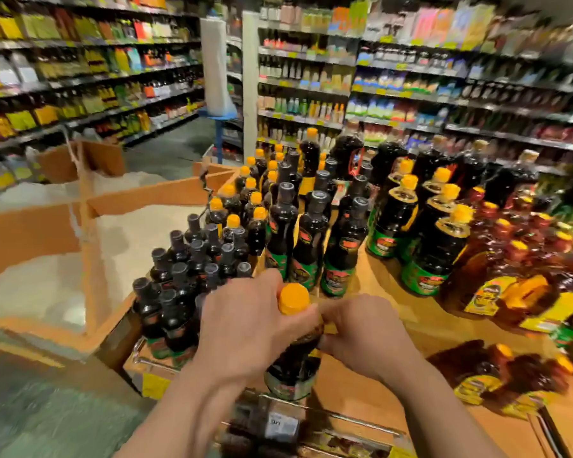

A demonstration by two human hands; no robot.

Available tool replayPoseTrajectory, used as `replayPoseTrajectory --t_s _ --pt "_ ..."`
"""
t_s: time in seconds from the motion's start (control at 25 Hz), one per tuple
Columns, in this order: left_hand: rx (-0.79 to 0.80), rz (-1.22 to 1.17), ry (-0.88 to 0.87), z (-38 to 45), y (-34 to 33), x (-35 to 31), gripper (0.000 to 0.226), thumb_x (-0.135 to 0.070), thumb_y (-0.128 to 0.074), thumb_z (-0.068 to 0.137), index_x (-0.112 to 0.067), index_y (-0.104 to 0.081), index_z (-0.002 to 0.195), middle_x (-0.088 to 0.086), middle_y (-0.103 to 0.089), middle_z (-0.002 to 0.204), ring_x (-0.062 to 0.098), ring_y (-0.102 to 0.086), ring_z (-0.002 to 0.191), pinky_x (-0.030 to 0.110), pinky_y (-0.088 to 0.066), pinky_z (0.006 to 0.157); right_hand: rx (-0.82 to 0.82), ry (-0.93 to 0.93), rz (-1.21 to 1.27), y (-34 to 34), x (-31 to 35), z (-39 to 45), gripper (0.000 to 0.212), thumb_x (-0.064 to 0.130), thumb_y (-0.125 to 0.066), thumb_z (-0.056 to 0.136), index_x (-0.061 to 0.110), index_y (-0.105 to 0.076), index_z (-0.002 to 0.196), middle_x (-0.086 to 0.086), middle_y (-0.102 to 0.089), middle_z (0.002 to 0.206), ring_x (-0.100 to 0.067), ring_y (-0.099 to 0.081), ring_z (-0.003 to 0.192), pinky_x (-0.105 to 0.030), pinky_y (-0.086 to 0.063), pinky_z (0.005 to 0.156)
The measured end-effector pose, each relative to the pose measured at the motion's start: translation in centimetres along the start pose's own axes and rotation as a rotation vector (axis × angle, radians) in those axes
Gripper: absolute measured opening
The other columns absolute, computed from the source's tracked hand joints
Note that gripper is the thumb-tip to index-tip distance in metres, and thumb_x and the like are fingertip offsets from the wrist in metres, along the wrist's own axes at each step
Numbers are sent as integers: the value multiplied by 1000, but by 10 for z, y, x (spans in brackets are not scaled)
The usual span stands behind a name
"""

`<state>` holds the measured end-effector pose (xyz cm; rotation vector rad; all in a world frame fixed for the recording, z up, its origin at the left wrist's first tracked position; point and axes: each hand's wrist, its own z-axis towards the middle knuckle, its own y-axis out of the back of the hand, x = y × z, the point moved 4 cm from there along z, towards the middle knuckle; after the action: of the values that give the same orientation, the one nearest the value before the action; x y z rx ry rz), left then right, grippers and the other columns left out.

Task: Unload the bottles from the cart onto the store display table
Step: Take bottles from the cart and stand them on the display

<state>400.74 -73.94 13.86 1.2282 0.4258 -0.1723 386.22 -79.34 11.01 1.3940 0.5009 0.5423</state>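
Both your hands hold one bottle upright over the desk's near edge.

Your left hand (245,328) curls round the neck of the orange-capped bottle (295,352), while the fingers (336,314) of your right hand (364,332) pinch it from the other side. Its long axis stands near vertical, base just above the desk (354,385). Bare wood lies directly below and ahead, short of the standing rows (311,233).

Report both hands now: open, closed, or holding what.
Left hand: closed around the neck of the dark plastic bottle with the orange cap.
Right hand: fingers curled, pinching at the same bottle's neck.
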Motion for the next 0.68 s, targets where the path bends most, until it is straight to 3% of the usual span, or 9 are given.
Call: replayPoseTrajectory --t_s 0.12,0.24,0.32,0.44,0.52,0.68 --pt "59 -71 -131 21 -17 -31 53 -70 -56 76 -21 -37 64 -4 -45 55 15 -47 56 31 -26 49 -26 -171 11 9 -35 -18 32 51 -50 79 25 -62 92 0 -64 78 -22 -59 80 -31 -33 54" --pt "101 -4 -283 41 -36 -80 54 -69 -54 80 -22 -33 64 -5 -43 57 18 -48 60 31 -27 50 -52 -281 -11 12 -77 -35 41 54 -39 75 24 -61 93 0 -64 78 -25 -59 79 -30 -39 54" --pt "99 31 -333 59 -50 -114 54 -69 -52 82 -22 -31 65 -5 -42 59 18 -46 61 31 -26 51 -62 -312 -48 18 -112 -40 36 51 -42 79 24 -61 91 -1 -61 74 -26 -58 76 -29 -35 50" --pt "82 26 -310 89 -66 -151 53 -70 -50 82 -22 -35 65 -6 -45 60 18 -47 61 31 -27 51 -70 -301 -39 32 -159 -30 19 40 -55 80 21 -55 81 2 -55 71 -25 -56 75 -30 -27 50" --pt "52 11 -271 112 -77 -170 52 -70 -52 81 -22 -39 65 -6 -47 61 16 -46 61 32 -28 52 -62 -279 -13 36 -190 -13 20 38 -59 79 21 -49 74 2 -54 69 -25 -55 74 -31 -27 50" --pt "37 90 -173 170 -104 -201 50 -70 -51 83 -22 -43 69 -4 -51 67 20 -50 69 32 -33 58 -78 -234 63 29 -246 30 25 27 -56 79 19 -38 63 6 -34 58 -25 -41 65 -31 -27 47"
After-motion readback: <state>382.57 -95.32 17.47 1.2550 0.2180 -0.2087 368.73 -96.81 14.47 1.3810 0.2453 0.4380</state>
